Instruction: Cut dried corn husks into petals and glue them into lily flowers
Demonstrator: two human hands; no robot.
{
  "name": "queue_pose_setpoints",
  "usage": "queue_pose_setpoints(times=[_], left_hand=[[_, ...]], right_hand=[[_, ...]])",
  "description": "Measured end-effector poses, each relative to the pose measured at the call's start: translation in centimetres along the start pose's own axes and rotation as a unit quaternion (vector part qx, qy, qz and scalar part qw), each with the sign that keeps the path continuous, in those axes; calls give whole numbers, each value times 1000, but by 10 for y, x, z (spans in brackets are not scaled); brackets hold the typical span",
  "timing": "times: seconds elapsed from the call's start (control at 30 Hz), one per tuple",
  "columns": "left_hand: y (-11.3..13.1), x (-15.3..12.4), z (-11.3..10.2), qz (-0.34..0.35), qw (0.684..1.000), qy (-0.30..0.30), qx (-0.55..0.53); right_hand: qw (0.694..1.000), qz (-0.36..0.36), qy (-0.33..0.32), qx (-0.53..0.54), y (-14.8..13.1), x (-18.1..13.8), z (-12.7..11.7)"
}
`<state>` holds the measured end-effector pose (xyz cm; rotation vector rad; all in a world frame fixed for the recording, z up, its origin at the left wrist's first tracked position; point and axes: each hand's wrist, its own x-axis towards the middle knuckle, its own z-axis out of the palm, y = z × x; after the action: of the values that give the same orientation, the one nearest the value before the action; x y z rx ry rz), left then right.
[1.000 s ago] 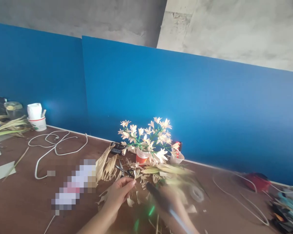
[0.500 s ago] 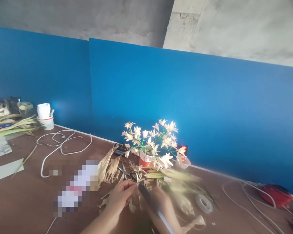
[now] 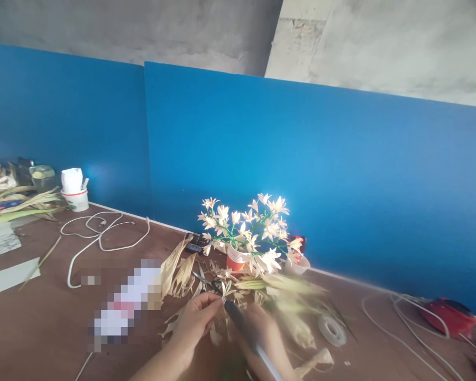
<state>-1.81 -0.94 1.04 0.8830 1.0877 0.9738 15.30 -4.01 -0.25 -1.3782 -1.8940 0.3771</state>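
My left hand (image 3: 196,323) is closed in a pinch on a small pale husk flower (image 3: 226,289). My right hand (image 3: 264,336) wraps round a dark glue gun (image 3: 240,323), its tip touching or very near the base of that flower. A light stick (image 3: 268,363) sticks out of the gun's rear. Just beyond the hands, an orange-and-white cup (image 3: 235,259) holds several cream flowers (image 3: 270,228) on green stems. Scissors (image 3: 202,279) lie partly open behind my left hand. The gun's grip and some right fingers are hidden.
Dried husks (image 3: 180,275) and pale green leaves (image 3: 293,291) lie around my hands on the brown table (image 3: 162,360). A tape roll (image 3: 332,330) is at right, near a red object (image 3: 448,316). A white cable (image 3: 103,246) loops at left by a white cup (image 3: 76,200). A blue partition (image 3: 301,159) stands behind.
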Motion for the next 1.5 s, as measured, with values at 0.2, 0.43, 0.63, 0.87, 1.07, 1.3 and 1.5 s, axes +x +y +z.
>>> queue_pose_setpoints(times=[0.2, 0.43, 0.63, 0.87, 1.07, 1.3, 1.5], left_hand=[[2, -1, 0, -2, 1000, -3, 2], [1, -2, 1, -1, 1000, -4, 2], [5, -5, 3, -5, 1000, 1, -8], [2, -3, 2, -6, 1000, 2, -8], [0, -2, 0, 2, 1000, -3, -4], [0, -1, 1, -9, 1000, -3, -5], [-1, -1, 1, -2, 1000, -5, -11]], right_hand=[[999, -19, 26, -7, 0, 0, 1], [998, -41, 36, -1, 3, 0, 2], [1000, -12, 15, 3, 3, 0, 0], [1000, -3, 4, -2, 2, 1, 0], [1000, -3, 7, -10, 0, 1, 0], [1000, -11, 5, -15, 0, 1, -1], [1000, 1, 2, -7, 0, 1, -1]])
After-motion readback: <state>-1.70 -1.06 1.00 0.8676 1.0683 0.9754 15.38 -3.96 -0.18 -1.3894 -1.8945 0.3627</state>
